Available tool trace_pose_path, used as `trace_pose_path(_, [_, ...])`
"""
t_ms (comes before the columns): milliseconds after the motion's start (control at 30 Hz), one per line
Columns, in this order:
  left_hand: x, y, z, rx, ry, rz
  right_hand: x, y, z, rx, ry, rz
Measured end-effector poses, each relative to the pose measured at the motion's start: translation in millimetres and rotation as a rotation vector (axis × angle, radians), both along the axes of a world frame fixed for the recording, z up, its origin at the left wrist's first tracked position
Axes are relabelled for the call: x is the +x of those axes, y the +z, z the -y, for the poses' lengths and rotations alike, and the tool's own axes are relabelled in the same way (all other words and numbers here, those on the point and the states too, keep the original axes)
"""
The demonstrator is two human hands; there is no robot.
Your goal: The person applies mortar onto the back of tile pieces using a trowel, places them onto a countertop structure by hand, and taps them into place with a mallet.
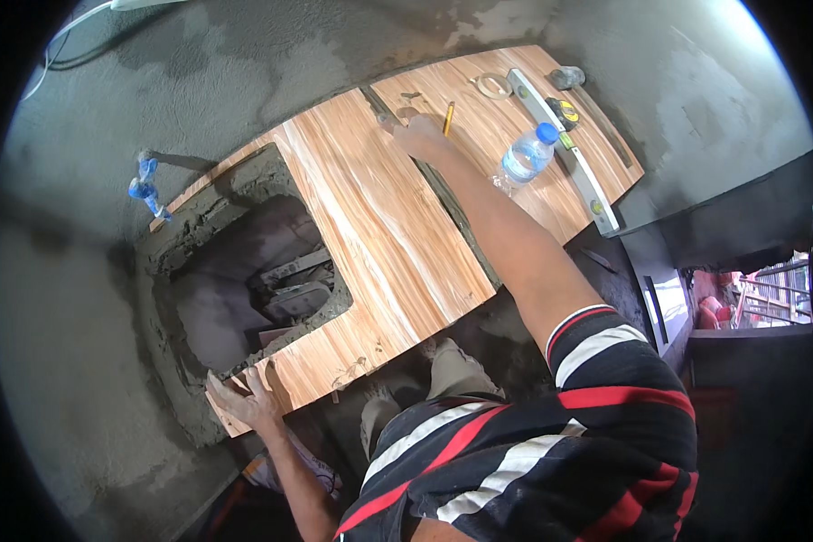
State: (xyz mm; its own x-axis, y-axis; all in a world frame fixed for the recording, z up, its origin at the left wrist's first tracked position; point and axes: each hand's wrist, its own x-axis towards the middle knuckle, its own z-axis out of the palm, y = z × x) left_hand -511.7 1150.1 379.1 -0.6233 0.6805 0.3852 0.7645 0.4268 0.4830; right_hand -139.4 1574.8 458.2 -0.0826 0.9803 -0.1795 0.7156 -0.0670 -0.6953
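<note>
My left hand (251, 404) grips the near-left end of a wood-grain panel (334, 208), fingers apart over the edge of its large cutout. Inside the cutout is a cement-rimmed cavity (226, 262) with grey pieces at the bottom. My right hand (417, 135) reaches across to the panel's far right edge, fingers curled at the narrow dark gap (456, 221) beside a second wood-grain panel (578, 208). Just right of that hand lies a yellow pencil (448, 118). A water bottle with a blue cap (526, 160) stands on the second panel.
A long spirit level (587, 185), tape measure (563, 114), tape roll (494, 87) and grey lump (565, 78) lie at the right. A blue-wrapped pipe fitting (144, 185) projects left of the cutout. Grey plastered walls (81, 271) surround the counter; an opening (750, 294) shows at right.
</note>
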Motion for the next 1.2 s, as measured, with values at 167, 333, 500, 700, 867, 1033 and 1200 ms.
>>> trace_pose_path(167, [1,1,1,0.0,-0.018,0.003,10,-4,36,-0.026,-0.037,0.026])
trace_pose_path(333, [0,-1,1,0.078,-0.056,0.072,19,-2,69,0.0,-0.038,0.059])
trace_pose_path(500, [4,1,0,0.123,-0.087,0.03,27,1,97,-0.022,-0.04,0.12])
trace_pose_path(700, [3,5,-1,0.1,-0.103,-0.091,43,10,138,-0.073,-0.091,0.124])
trace_pose_path(867, [-1,0,0,0.11,-0.108,-0.081,58,-2,170,0.092,-0.07,0.187])
trace_pose_path(1033, [-3,0,3,0.121,-0.148,-0.112,71,-6,208,0.047,-0.129,0.136])
trace_pose_path(1200, [-10,-7,6,0.114,-0.166,-0.148,83,-3,253,-0.057,-0.192,0.098])
